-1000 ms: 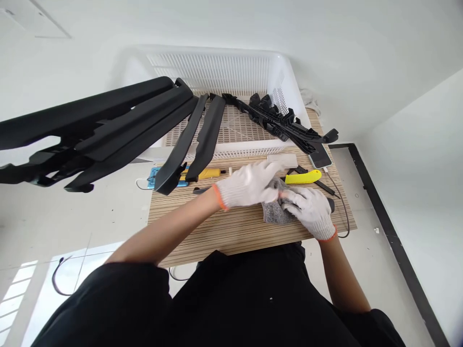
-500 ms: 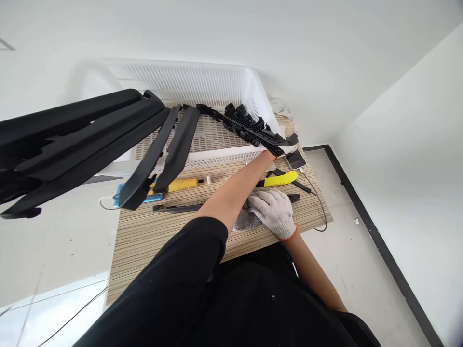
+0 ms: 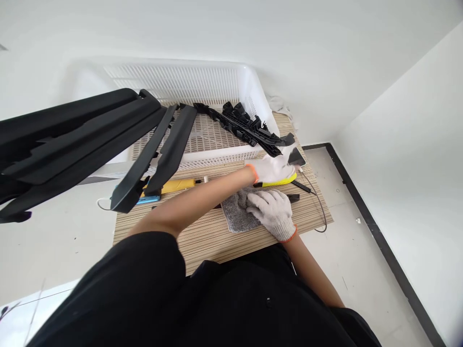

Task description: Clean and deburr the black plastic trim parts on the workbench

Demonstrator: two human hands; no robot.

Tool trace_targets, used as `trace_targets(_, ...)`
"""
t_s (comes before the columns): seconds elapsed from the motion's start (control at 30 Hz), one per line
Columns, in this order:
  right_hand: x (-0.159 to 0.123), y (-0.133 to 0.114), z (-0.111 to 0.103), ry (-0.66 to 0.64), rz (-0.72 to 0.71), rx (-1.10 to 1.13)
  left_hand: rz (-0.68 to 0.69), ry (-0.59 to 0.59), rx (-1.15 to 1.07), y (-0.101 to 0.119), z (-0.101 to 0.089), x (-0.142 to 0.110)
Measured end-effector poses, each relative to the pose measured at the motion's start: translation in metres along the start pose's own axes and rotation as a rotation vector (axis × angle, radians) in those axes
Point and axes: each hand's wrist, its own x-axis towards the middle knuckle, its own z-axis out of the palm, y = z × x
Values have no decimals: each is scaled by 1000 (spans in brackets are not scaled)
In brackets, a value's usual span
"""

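Cloth (image 3: 238, 217) held under curled right hand (image 3: 273, 212), yellow handle (image 3: 281, 181) by left hand (image 3: 275, 168), left grip unclear

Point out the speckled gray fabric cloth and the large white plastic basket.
Gray fabric cloth (image 3: 237, 217): head view, on its lower left part.
White plastic basket (image 3: 219, 156): head view, on its near wall.

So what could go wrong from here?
The left hand is right beside the phone and could bump it. The phone's cable loops at the edge of the table, so a snag might tug the phone. Long black parts jut over the basket's near rim, close to that hand, and might get knocked.
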Motion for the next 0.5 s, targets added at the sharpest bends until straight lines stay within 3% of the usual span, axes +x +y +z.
trace_targets(0.13,9,-4,-12,-138,110,41,159,-113,-80,-20,5,-87)
trace_targets(0.23,22,-7,-28,-263,78,122,82,-80,-7,-29,20,-136)
trace_targets(0.37,28,1,-48,-311,31,285,-40,90,306,-32,46,-162)
trace_targets(0.5,10,33,-57,-243,224,204,110,280,448,-36,56,-170)
